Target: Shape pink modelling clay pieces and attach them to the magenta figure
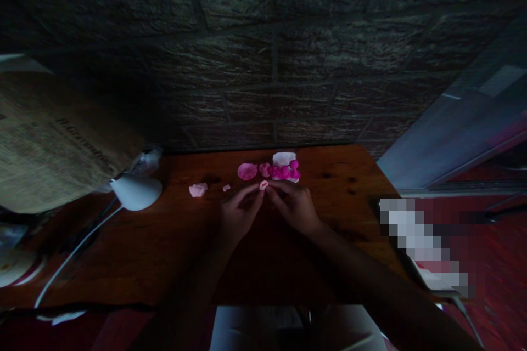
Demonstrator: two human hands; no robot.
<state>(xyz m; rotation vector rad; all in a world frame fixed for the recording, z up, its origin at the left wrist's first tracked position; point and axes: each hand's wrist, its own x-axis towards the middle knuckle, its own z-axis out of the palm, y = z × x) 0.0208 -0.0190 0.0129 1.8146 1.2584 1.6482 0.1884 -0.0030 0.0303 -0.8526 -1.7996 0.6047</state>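
Observation:
Over the table's middle, my left hand [241,213] and my right hand [297,205] meet at their fingertips. Pinched between them is a small pale pink piece [264,185] that looks like modelling clay, with a darker middle. Just beyond the fingers lie a flat pink disc [247,171], a ruffled pink lump [265,169] and several bright magenta pieces [284,172], partly on a white sheet [284,159]. To the left of my left hand are a pale pink lump [198,190] and a tiny pink bit [226,188].
The wooden table [177,241] backs onto a dark stone-patterned wall [247,77]. A white lamp-like cone [138,192] with a cable [78,252] stands left, beside a large printed brown bag [61,137]. A blurred-out object [424,241] is at the right edge.

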